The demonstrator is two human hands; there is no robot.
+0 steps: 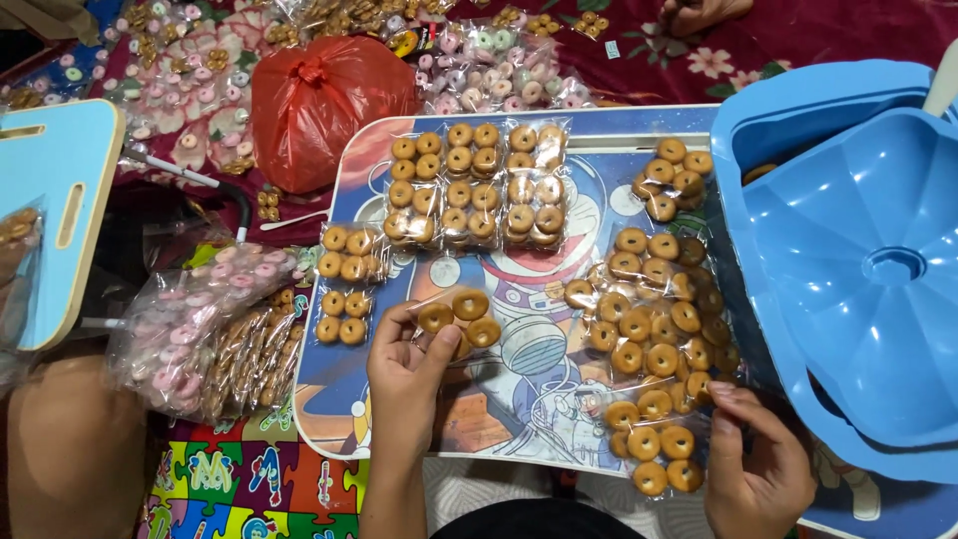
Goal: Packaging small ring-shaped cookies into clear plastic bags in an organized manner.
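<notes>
Left hand (pixel 404 374) fingers are clamping a small cookie packet (pixel 461 317) on the table (pixel 519 384); right hand (pixel 760 461) fingers are pinching another packet (pixel 654 449).

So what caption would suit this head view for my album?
Left hand holds a clear packet of brown ring biscuits; right hand touches another packet on the cartoon-printed tray.

Bare tray middle (pixel 519 389) — cookie packets (pixel 654 339) around
</notes>
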